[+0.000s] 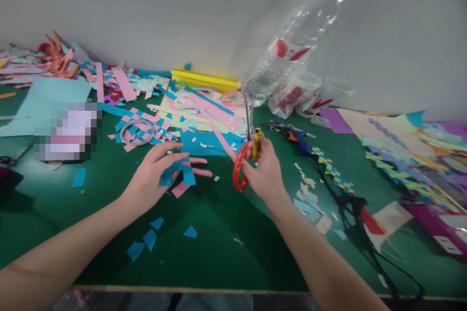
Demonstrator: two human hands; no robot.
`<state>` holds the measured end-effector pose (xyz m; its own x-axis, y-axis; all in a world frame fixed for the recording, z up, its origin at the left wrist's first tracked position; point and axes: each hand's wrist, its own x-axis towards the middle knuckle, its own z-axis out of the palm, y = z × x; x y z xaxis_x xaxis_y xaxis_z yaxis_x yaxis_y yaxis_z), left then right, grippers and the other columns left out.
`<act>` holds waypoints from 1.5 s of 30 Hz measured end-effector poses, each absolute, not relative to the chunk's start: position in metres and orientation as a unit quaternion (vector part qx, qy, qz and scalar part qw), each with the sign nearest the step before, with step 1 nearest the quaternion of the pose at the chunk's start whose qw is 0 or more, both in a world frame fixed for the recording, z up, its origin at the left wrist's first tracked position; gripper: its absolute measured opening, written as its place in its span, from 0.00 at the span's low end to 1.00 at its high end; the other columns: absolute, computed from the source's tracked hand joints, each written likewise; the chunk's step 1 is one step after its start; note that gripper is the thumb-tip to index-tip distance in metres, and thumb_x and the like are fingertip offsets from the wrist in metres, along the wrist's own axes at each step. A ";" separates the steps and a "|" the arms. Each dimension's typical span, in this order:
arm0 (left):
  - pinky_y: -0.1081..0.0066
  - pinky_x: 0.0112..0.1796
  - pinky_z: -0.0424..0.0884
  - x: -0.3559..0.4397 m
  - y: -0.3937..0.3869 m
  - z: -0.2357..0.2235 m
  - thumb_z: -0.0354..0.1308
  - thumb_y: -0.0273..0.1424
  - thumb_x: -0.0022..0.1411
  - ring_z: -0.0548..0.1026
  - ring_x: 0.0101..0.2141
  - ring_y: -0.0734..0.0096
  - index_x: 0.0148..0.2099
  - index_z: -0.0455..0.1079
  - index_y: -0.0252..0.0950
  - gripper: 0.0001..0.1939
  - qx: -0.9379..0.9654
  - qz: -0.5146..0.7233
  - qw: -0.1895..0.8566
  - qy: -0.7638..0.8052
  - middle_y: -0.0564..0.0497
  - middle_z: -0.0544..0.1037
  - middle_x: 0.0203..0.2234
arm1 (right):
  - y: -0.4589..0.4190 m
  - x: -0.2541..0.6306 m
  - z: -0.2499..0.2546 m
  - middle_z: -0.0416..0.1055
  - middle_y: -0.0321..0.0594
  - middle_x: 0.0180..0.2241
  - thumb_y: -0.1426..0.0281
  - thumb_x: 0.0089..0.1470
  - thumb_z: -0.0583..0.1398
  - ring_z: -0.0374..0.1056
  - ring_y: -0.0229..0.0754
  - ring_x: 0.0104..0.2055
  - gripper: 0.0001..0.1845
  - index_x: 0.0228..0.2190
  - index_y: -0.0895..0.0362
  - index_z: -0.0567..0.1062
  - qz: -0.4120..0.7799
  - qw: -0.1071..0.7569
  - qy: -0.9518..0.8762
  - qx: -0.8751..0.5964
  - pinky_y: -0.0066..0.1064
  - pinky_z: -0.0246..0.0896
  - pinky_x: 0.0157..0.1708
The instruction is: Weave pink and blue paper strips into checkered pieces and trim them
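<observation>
My left hand [156,170] is closed on folded blue paper strips [188,173], with thin pink strips [200,172] sticking out to the right beneath its fingers. Scissors [240,169] with red and yellow handles are in my right hand [267,169], blades pointing away toward the bottle. I cannot tell whether the blades are apart. A long pink strip [223,140] runs up to the scissors' handle; whether the hand pinches it is unclear. Behind both hands lies a blue sheet [204,145] under scraps. Blue offcuts [149,240] lie nearer on the green table [204,267].
A tape ring [137,132] sits on woven paper at the left, near a blurred-out phone [71,133]. At the back are a yellow strip [204,80], a tall plastic bottle [288,53] and plastic cups [295,92]. A glue gun [301,143] and its black cable lie right.
</observation>
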<state>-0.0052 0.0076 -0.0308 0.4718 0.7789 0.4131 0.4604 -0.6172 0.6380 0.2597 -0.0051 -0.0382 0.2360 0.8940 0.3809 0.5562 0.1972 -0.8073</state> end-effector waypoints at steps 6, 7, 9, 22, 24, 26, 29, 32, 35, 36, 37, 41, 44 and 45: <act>0.53 0.54 0.64 -0.010 0.008 -0.030 0.54 0.29 0.62 0.65 0.57 0.51 0.61 0.63 0.38 0.24 0.825 0.283 0.179 0.455 0.40 0.66 0.57 | -0.007 0.260 -0.038 0.58 0.34 0.31 0.60 0.47 0.65 0.60 0.40 0.31 0.24 0.42 0.54 0.62 0.152 0.475 -0.618 -0.608 0.41 0.64 0.35; 0.53 0.53 0.64 -0.012 0.008 -0.029 0.54 0.29 0.61 0.65 0.56 0.50 0.60 0.63 0.38 0.25 0.830 0.270 0.158 0.462 0.40 0.67 0.56 | -0.007 0.261 -0.038 0.58 0.34 0.31 0.60 0.47 0.65 0.60 0.40 0.31 0.24 0.42 0.54 0.63 0.142 0.468 -0.624 -0.609 0.41 0.64 0.35; 0.52 0.51 0.64 -0.014 0.009 -0.028 0.54 0.29 0.60 0.66 0.54 0.49 0.59 0.64 0.38 0.24 0.838 0.237 0.111 0.479 0.40 0.69 0.52 | -0.006 0.261 -0.038 0.58 0.34 0.32 0.59 0.47 0.64 0.59 0.39 0.31 0.23 0.41 0.54 0.63 0.125 0.458 -0.633 -0.612 0.40 0.64 0.34; 0.63 0.40 0.65 -0.018 0.014 -0.020 0.63 0.33 0.51 0.71 0.25 0.60 0.47 0.77 0.44 0.18 0.759 0.298 0.243 0.525 0.51 0.78 0.24 | -0.005 0.261 -0.038 0.59 0.36 0.33 0.59 0.46 0.65 0.58 0.39 0.30 0.24 0.41 0.54 0.64 0.117 0.453 -0.627 -0.623 0.39 0.64 0.32; 0.66 0.38 0.67 -0.019 0.014 -0.019 0.63 0.28 0.49 0.76 0.34 0.55 0.46 0.78 0.45 0.20 0.723 0.319 0.320 0.522 0.50 0.82 0.34 | -0.005 0.261 -0.038 0.60 0.37 0.34 0.59 0.46 0.64 0.58 0.39 0.30 0.24 0.42 0.54 0.63 0.122 0.447 -0.630 -0.624 0.39 0.64 0.32; 0.67 0.41 0.69 -0.019 0.014 -0.019 0.62 0.27 0.50 0.76 0.43 0.52 0.47 0.78 0.44 0.20 0.698 0.342 0.370 0.508 0.50 0.81 0.42 | -0.005 0.261 -0.037 0.59 0.36 0.34 0.59 0.47 0.64 0.58 0.39 0.31 0.24 0.41 0.54 0.63 0.121 0.445 -0.634 -0.621 0.38 0.64 0.33; 0.65 0.42 0.71 -0.018 0.014 -0.016 0.59 0.32 0.57 0.77 0.42 0.54 0.49 0.78 0.42 0.17 0.675 0.370 0.399 0.499 0.48 0.81 0.43 | -0.006 0.260 -0.034 0.58 0.37 0.34 0.57 0.47 0.64 0.58 0.40 0.32 0.24 0.41 0.54 0.63 0.114 0.446 -0.639 -0.617 0.39 0.65 0.34; 0.66 0.39 0.73 -0.015 0.013 -0.013 0.57 0.34 0.60 0.78 0.39 0.58 0.47 0.79 0.41 0.15 0.635 0.386 0.433 0.510 0.47 0.81 0.43 | -0.008 0.259 -0.030 0.59 0.39 0.37 0.55 0.48 0.62 0.60 0.42 0.35 0.25 0.44 0.53 0.62 0.119 0.435 -0.651 -0.610 0.42 0.66 0.37; 0.67 0.43 0.73 -0.013 0.012 -0.013 0.57 0.35 0.60 0.76 0.45 0.60 0.45 0.79 0.42 0.13 0.558 0.404 0.519 0.507 0.49 0.79 0.48 | -0.011 0.256 -0.024 0.60 0.41 0.38 0.57 0.48 0.62 0.61 0.45 0.37 0.25 0.44 0.53 0.62 0.121 0.405 -0.686 -0.593 0.44 0.66 0.39; 0.67 0.43 0.73 -0.013 0.012 -0.013 0.58 0.36 0.60 0.76 0.45 0.60 0.45 0.79 0.42 0.13 0.536 0.408 0.537 0.507 0.49 0.78 0.49 | -0.013 0.255 -0.023 0.60 0.42 0.39 0.58 0.48 0.63 0.61 0.46 0.38 0.25 0.44 0.54 0.62 0.114 0.393 -0.700 -0.584 0.44 0.65 0.39; 0.67 0.44 0.73 -0.013 0.012 -0.014 0.60 0.38 0.60 0.76 0.45 0.60 0.46 0.79 0.42 0.14 0.522 0.415 0.542 0.510 0.49 0.79 0.48 | -0.014 0.254 -0.022 0.60 0.43 0.39 0.59 0.47 0.63 0.61 0.47 0.39 0.25 0.44 0.54 0.61 0.104 0.381 -0.715 -0.577 0.44 0.65 0.40; 0.67 0.46 0.72 -0.013 0.012 -0.018 0.67 0.38 0.53 0.76 0.46 0.60 0.45 0.79 0.39 0.17 0.513 0.452 0.522 0.510 0.47 0.80 0.44 | -0.020 0.250 -0.021 0.62 0.47 0.42 0.60 0.46 0.64 0.62 0.53 0.45 0.28 0.46 0.56 0.61 0.069 0.311 -0.761 -0.565 0.49 0.64 0.45; 0.72 0.40 0.73 -0.013 0.013 -0.018 0.69 0.36 0.52 0.77 0.41 0.65 0.45 0.79 0.39 0.17 0.481 0.474 0.536 0.506 0.48 0.81 0.42 | -0.023 0.247 -0.023 0.64 0.51 0.45 0.60 0.45 0.64 0.63 0.57 0.50 0.30 0.48 0.58 0.62 0.056 0.260 -0.780 -0.566 0.53 0.62 0.50; 0.74 0.37 0.73 -0.013 0.013 -0.019 0.69 0.35 0.51 0.77 0.39 0.67 0.45 0.79 0.39 0.17 0.467 0.482 0.542 0.505 0.48 0.81 0.41 | -0.024 0.247 -0.024 0.64 0.52 0.46 0.59 0.45 0.63 0.63 0.58 0.51 0.31 0.48 0.59 0.63 0.052 0.248 -0.785 -0.565 0.54 0.61 0.52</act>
<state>-0.0134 0.0134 -0.0186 0.0245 0.9950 -0.0968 -0.0508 0.0980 0.9939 0.2465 -0.0238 -0.0244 -0.2391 0.9128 0.3310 0.8617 0.3566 -0.3611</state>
